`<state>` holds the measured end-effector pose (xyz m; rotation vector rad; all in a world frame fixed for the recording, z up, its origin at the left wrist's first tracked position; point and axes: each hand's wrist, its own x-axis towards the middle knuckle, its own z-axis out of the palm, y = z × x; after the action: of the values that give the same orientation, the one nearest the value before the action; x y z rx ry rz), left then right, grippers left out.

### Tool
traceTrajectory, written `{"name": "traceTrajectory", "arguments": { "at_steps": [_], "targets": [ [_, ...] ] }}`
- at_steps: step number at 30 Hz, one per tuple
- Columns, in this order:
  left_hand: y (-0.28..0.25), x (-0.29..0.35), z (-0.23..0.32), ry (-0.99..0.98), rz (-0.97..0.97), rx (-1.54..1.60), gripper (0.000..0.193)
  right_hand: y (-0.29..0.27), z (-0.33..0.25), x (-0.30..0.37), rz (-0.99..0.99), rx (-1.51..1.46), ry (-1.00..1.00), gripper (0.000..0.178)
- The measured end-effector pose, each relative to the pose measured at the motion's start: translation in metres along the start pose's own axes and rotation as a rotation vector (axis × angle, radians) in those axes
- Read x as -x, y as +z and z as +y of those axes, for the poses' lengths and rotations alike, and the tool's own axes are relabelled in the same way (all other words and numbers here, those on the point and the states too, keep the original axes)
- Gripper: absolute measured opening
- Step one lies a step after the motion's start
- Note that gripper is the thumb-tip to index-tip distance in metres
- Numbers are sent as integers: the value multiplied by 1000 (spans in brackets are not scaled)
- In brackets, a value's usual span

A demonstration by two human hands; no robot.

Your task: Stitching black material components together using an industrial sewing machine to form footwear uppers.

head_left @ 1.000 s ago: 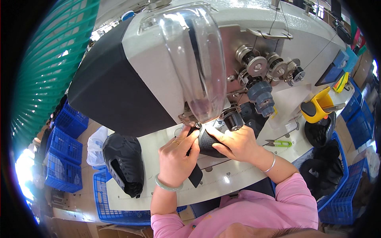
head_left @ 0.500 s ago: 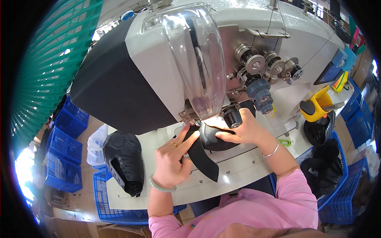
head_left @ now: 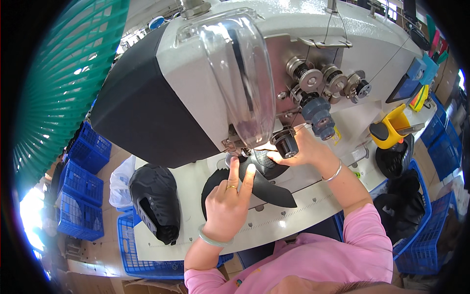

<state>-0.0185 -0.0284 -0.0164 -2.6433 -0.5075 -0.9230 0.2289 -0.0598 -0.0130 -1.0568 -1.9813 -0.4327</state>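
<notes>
A black shoe upper (head_left: pixel 267 169) with a textured patch lies under the needle area of a sewing machine (head_left: pixel 191 83). Its curved strip hangs toward the table's front edge, and another dark flap shows left of my left hand. My left hand (head_left: pixel 227 203) has its index and middle fingers stretched out, tips on the upper close to the presser foot (head_left: pixel 237 147). On the other side, my right hand (head_left: pixel 306 149) grips the upper's right part with the thumb on top. A black knob hides some of the right fingers, and the machine head covers the stitching spot.
A finished-looking black shoe (head_left: pixel 154 201) rests on the table (head_left: pixel 196 240) at left. Right of the machine stand a yellow holder (head_left: pixel 391 127) and another black shoe (head_left: pixel 394 157). Blue crates (head_left: pixel 81 210) flank the table. A green fan guard (head_left: pixel 73 83) rises at upper left.
The shoe upper has turned, its strip swinging to the right. My left hand has shifted slightly right, and the right hand has moved a little away from me.
</notes>
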Motion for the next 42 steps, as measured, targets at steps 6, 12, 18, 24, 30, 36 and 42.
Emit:
{"name": "traceTrajectory", "arguments": {
  "at_steps": [6,12,18,24,30,36,42],
  "targets": [
    [-1,-2,6,-59,-7,-67,49,9,1,10,47,19,-47,19],
    [4,-6,-5,-52,121,135,42,32,-9,42,-13,87,-195,61],
    [0,-14,-10,-212,165,488,29,32,-13,34,87,-131,-120,53],
    [1,-18,-9,-335,188,585,25,18,-14,27,34,-100,-110,45],
    [8,-14,-8,-191,212,380,27,14,-22,15,-18,-259,-90,38],
    [8,-10,-5,-44,205,190,28,18,-20,27,4,-306,-40,34],
    [6,-9,-3,-34,177,149,29,18,-23,26,-7,-173,-14,24]
  ]
}}
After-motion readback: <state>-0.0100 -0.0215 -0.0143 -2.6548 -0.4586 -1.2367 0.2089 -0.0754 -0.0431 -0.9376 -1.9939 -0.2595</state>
